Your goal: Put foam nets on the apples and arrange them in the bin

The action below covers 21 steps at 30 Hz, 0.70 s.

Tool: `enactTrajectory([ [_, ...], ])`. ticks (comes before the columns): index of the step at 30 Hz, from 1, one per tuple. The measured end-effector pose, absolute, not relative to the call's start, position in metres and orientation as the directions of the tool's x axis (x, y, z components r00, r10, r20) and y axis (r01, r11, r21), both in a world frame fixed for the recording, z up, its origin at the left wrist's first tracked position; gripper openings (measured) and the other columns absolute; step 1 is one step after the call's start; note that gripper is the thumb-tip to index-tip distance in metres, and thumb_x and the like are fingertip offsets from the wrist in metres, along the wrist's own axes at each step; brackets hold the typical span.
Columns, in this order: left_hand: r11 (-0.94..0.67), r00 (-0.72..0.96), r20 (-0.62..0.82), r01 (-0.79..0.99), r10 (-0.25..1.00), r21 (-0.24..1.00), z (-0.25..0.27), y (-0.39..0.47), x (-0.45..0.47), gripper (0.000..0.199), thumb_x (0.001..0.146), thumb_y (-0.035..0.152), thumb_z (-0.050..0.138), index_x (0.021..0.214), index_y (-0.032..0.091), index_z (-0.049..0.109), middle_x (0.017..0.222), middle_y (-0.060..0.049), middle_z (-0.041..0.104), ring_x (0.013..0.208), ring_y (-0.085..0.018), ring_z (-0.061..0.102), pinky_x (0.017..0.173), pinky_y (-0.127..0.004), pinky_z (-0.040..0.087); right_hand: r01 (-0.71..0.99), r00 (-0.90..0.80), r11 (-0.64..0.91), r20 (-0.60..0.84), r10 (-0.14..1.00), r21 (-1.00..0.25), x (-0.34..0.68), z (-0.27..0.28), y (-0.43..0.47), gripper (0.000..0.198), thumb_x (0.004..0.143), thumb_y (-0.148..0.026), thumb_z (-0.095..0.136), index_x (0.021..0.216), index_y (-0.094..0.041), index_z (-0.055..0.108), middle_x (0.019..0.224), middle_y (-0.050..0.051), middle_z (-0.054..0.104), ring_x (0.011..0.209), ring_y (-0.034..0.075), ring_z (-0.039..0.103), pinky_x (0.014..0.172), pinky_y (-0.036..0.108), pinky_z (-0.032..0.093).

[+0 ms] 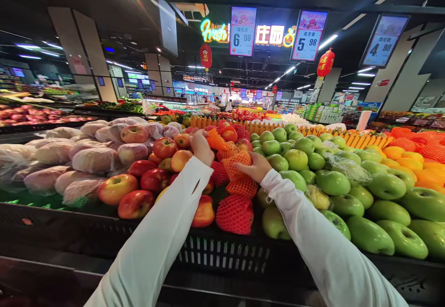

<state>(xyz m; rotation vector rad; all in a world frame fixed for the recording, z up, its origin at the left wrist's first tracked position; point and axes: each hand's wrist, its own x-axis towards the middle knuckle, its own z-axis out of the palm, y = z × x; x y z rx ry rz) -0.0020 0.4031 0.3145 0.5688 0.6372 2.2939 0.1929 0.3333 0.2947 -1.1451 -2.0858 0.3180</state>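
Observation:
My left hand (202,147) reaches in from the left with its fingers curled at the edge of an orange foam fruit net (216,139); the fingertips are partly hidden. My right hand (255,166) is closed on another orange foam net (237,164), thumb toward the middle; whether fruit fills it is hard to tell. Beneath the hands lies a red foam-netted fruit (235,214). Loose red apples (136,203) are heaped beside my left forearm. On the other side, green apples (333,183) are piled around my right forearm.
Plastic-wrapped pink fruit (95,159) fills the left side. Oranges (405,162) sit at the far right. A black crate wall (222,253) runs along the front, and a low yellow fence (351,140) stands behind. Price screens (242,31) hang overhead.

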Motion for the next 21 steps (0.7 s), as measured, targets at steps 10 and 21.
enactTrajectory([
  [10,-0.637,-0.553,0.379,-0.409,0.742,0.653,0.321,0.396,0.011,0.039,0.055,0.016,0.073,0.086,0.022,0.050,0.083,0.005,0.059,0.077,-0.010,0.062,0.077,-0.026,0.052,0.473,-0.663,0.842,0.524,0.534,-0.259,0.188,0.288,0.332,0.082,0.053,-0.053,0.093,0.122,-0.020,0.063,0.123,0.013,0.063,0.121,0.033,0.054,0.112,0.053,0.037],
  [21,-0.619,-0.532,0.366,-0.444,0.764,0.648,0.328,0.377,0.018,0.038,0.059,0.016,0.079,0.086,0.020,0.054,0.080,0.005,0.063,0.074,-0.008,0.062,0.069,-0.021,0.051,0.145,-0.855,0.874,0.386,0.347,-0.463,0.175,0.284,0.316,0.052,0.075,-0.047,0.081,0.120,-0.022,0.072,0.122,0.009,0.069,0.115,0.026,0.064,0.110,0.042,0.045],
])
